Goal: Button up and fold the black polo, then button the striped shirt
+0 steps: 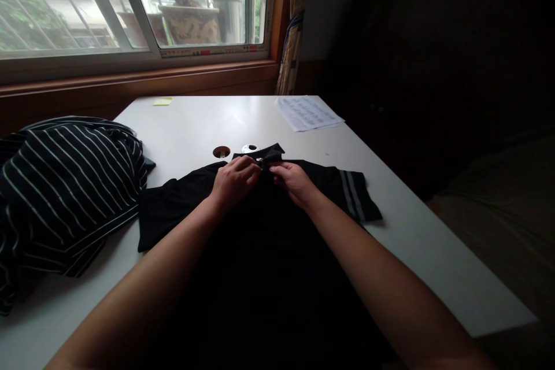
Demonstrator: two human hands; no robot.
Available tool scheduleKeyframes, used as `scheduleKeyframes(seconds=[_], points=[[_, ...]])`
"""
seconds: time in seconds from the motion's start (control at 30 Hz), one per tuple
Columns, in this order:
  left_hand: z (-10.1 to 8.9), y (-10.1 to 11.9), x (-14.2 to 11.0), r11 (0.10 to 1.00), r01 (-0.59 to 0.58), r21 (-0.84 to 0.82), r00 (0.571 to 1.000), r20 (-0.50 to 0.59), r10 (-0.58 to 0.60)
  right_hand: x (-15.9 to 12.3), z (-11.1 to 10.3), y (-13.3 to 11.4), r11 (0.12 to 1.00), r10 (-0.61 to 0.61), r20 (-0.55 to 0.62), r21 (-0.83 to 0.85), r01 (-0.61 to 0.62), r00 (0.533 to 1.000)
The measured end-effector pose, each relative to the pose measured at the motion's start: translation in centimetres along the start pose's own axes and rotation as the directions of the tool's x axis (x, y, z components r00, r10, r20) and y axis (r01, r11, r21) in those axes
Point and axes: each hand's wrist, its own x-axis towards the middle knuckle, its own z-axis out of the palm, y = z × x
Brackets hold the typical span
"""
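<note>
Left forearm (143,286) and right forearm (381,283), bare, both reaching to the far end of a dark garment.

Black shirt (269,225), one: spread on the white table (427,254), neck end far, sleeves out to either side. Right sleeve (353,193) carries two grey stripes near its end; left sleeve (167,208) shows none. Near part too dark for its folds to be read.

Collar (272,153), black: partly raised, one point standing up and to the right.

Left hand (236,176): at the collar front, fingers drawn together on the cloth; exact pinch partly hidden. Right hand (295,182): just beside it, thumb and forefinger narrowed on the collar's near edge. Small pale spot between the hands; whether button or label cannot be told.

Handling note, by judgement: close work on the neck opening seems in hand. Best done with one hand steadying the edge while the other makes small adjustments, both edges level, the collar point turned clear of the fingertips. Pulling toward the near side could skew the shoulders; dark cloth on dark cloth makes touch the surer guide.

Adjacent: striped garment (73,185), heaped, left, close to the left sleeve; printed papers (307,113), far right, well apart.
</note>
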Motion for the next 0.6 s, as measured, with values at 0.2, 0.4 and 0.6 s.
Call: scheduleKeyframes(seconds=[0.2, 0.4, 0.6], points=[[-0.23, -0.14, 0.30, 0.990, -0.093, 0.104, 0.996, 0.028, 0.090, -0.14, 0.10, 0.61, 0.976, -0.135, -0.014, -0.173, 0.130, 0.991], [-0.08, -0.34, 0.43, 0.954, -0.203, 0.220, 0.978, 0.000, 0.209, -0.67, 0.32, 0.26, 0.790, -0.422, -0.027, -0.502, 0.353, 0.906], [0.00, -0.38, 0.46, 0.936, -0.255, 0.241, 0.961, -0.041, 0.273, -0.84, 0.52, 0.08, 0.711, -0.478, -0.002, -0.589, 0.385, 0.878]])
